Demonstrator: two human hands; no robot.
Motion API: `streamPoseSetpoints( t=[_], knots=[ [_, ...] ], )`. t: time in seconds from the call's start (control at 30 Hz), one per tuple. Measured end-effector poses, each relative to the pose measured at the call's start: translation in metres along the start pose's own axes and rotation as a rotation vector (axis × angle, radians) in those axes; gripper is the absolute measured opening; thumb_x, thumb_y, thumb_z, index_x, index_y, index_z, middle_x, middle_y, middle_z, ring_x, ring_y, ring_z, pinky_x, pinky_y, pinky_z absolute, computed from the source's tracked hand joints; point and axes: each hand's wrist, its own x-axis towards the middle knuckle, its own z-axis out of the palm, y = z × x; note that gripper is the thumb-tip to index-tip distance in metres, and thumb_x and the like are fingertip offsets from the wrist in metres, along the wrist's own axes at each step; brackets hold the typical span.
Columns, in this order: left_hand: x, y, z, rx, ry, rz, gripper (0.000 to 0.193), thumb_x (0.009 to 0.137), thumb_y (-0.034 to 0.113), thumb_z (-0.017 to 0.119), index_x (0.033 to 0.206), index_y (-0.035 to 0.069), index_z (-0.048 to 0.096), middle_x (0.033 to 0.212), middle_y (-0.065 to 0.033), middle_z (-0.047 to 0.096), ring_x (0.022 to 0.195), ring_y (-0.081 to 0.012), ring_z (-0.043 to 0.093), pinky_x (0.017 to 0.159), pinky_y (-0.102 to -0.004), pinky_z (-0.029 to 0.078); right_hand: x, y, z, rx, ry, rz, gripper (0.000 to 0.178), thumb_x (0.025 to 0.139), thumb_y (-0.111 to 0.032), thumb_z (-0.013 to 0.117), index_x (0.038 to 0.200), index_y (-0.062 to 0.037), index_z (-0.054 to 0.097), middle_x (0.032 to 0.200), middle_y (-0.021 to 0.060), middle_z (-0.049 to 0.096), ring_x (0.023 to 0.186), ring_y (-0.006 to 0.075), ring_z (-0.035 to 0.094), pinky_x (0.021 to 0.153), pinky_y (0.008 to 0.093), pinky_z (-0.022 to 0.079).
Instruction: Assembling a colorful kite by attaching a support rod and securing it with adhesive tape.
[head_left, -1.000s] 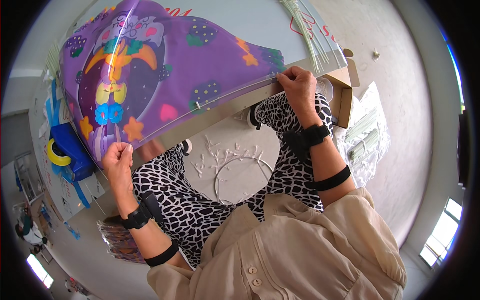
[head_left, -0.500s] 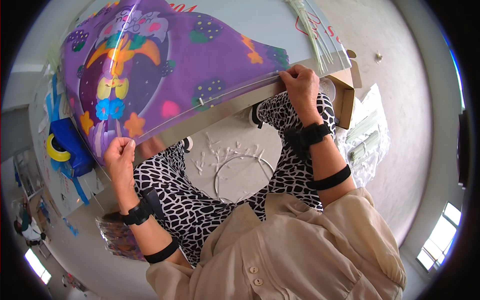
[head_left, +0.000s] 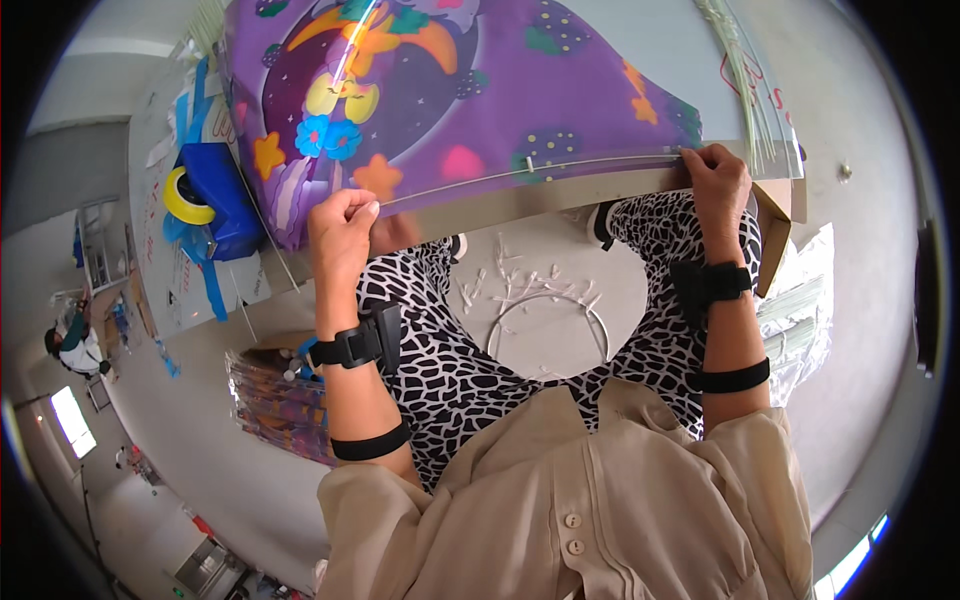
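Note:
A purple printed plastic sheet (head_left: 500,100), with stars, strawberries and a moon scene, lies across the board in front of me. Along its near edge runs a thin pale rod (head_left: 450,181), with a small white clip (head_left: 530,164) midway. My left hand (head_left: 340,235) is closed in a pinch at the rod's left part, below an orange star. At the sheet's right corner, my right hand (head_left: 720,190) pinches the rod's other end against the edge. Fingertips partly hide what each hand grips.
A blue tape dispenser (head_left: 222,200) with yellow core stands left. Pale rods (head_left: 740,80) lie at the far right of the board (head_left: 660,60). On the floor are a white hoop (head_left: 548,298), small clear pieces (head_left: 515,285), bagged rods (head_left: 800,320) and a packaged stack (head_left: 280,405).
The whole view has swung, so the sheet, hands and legs sit further right in the picture. Both hands keep their places on the rod and sheet edge.

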Motion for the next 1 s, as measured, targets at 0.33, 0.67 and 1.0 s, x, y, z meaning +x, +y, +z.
streamPoseSetpoints(
  t=[0.33,0.67,1.0],
  knots=[
    [0.005,-0.005,0.004,0.146,0.017,-0.022,0.006,0.079,0.003,0.064,0.08,-0.003,0.063,0.065,-0.0064,0.061,0.059,-0.0115,0.054,0.056,-0.0277,0.043,0.0,-0.003,-0.001,0.003,-0.025,0.021,0.024,0.076,-0.025,0.068,0.075,-0.0008,0.067,0.063,0.0134,0.063,0.061,0.0285,0.062,0.063,0.0364,0.048],
    [0.007,-0.005,0.008,0.146,0.029,-0.03,0.006,0.078,0.003,0.064,0.077,-0.003,0.063,0.06,-0.0071,0.06,0.053,-0.0127,0.055,0.051,-0.0286,0.043,0.0,-0.003,-0.001,-0.008,-0.032,0.022,0.025,0.077,-0.026,0.069,0.076,-0.0012,0.067,0.062,0.0118,0.063,0.059,0.0249,0.061,0.062,0.0354,0.048],
    [0.007,0.001,0.009,0.214,0.045,-0.022,0.006,0.075,0.003,0.064,0.075,-0.003,0.063,0.061,-0.0097,0.061,0.054,-0.0161,0.057,0.053,-0.0306,0.045,0.002,0.002,0.001,-0.009,-0.038,0.01,0.025,0.077,-0.026,0.069,0.075,-0.0011,0.067,0.06,0.0115,0.062,0.057,0.0242,0.06,0.061,0.0358,0.048]
  ],
)
